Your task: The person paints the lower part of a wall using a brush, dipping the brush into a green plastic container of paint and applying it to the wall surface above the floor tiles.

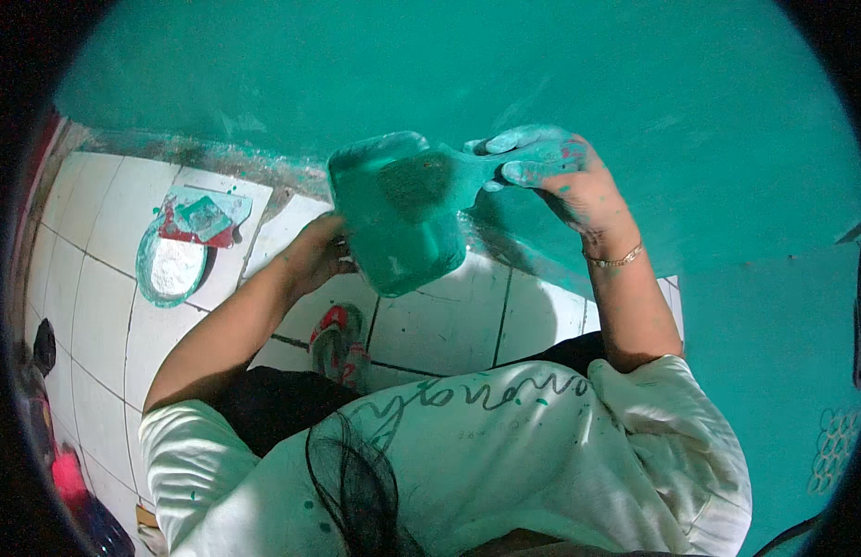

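Note:
My left hand (321, 252) grips the left edge of a shallow rectangular paint container (407, 265), its fingers partly hidden by the rim. Green paint coats the container inside and out. From the right, my paint-smeared right hand (579, 181) is closed around the handle of a wide paintbrush (426, 184). The brush lies nearly level, with its dark, green-wet bristles over the container. Whether the bristles touch the paint is hard to tell.
A green wall (560, 65) rises in front of me. On the white tiled floor (96, 316), at left, stands an oval dish (175, 278) of white material, with a paint-stained red and grey flat piece (206, 219) across its edge. My red and grey shoe (339, 339) is below the container.

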`<act>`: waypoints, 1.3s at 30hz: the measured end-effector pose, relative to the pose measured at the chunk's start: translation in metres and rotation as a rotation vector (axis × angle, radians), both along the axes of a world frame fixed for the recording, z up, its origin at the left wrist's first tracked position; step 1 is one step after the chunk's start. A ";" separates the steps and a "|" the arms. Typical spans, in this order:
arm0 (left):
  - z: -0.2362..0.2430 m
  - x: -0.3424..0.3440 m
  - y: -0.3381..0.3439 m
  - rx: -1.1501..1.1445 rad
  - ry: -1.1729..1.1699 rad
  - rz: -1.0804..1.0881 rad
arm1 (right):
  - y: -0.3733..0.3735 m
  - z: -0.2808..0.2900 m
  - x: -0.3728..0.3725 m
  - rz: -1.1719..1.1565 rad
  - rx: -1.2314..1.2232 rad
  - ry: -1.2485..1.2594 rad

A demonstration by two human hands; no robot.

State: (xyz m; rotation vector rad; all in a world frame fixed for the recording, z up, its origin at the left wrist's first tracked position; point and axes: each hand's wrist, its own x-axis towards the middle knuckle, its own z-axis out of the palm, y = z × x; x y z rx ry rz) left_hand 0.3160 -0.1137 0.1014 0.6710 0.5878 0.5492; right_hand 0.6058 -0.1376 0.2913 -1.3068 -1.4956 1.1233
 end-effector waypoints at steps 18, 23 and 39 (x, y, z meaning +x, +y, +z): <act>0.012 0.017 -0.001 -0.034 0.041 0.209 | -0.004 -0.096 -0.022 -0.208 -0.407 0.210; 0.014 0.020 0.002 -0.109 -0.009 0.164 | -0.003 -0.074 0.007 -0.291 -0.409 0.693; 0.025 0.024 -0.001 -0.068 -0.120 0.031 | -0.059 -0.058 0.035 -0.162 -0.148 -0.015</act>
